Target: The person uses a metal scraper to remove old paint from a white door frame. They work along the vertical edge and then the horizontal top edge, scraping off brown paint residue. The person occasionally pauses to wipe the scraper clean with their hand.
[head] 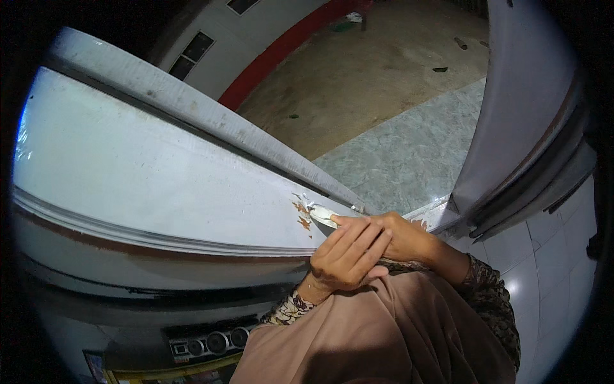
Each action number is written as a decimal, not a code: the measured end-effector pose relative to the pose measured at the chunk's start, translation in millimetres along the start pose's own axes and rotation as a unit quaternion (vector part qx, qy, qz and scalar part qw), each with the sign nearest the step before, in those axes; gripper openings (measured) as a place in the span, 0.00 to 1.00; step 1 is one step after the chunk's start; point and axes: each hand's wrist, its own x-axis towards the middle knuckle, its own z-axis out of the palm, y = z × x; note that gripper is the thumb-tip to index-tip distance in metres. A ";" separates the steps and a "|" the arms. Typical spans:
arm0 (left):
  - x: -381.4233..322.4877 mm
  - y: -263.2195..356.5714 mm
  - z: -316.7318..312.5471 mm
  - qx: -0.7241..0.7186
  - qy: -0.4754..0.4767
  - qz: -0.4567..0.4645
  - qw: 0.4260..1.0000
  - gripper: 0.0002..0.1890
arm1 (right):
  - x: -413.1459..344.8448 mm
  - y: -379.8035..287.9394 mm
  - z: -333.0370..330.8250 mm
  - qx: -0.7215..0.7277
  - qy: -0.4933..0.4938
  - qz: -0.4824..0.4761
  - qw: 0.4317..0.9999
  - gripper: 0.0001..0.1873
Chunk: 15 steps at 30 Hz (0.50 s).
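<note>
My right hand [405,236] grips a pale, round-ended hand tool [322,215], whose far end rests against a white painted wooden door frame [192,182]. Over the fingers of that hand lies my left hand [348,257], wrapped around it from the left side. At the tool's tip the white paint is broken, and a chipped patch [303,222] shows brown beneath. The part of the tool inside my hands is hidden, so its exact kind cannot be told. Another brown chipped spot [421,224] shows just beyond my right hand.
A pale door panel [518,96] stands to the right. Past the frame lie grey-green floor tiles [407,139], then bare ground [364,72] and a white wall with a red base [273,62]. White tiles [523,269] cover the floor at right. Audio speakers [217,342] appear lower left.
</note>
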 end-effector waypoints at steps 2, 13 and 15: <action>8.6 -0.2 -0.4 -0.020 -0.009 -0.022 1.000 0.32 | 0.2 11.6 3.8 -0.030 -0.013 -0.008 0.999 0.20; 22.4 12.6 18.6 -0.068 -0.047 -0.114 0.990 0.27 | 1.0 42.0 13.2 -0.058 -0.011 -0.137 0.989 0.24; 20.3 18.0 21.4 -0.073 -0.038 -0.120 0.989 0.27 | -3.7 37.5 10.3 -0.013 -0.010 -0.109 0.994 0.23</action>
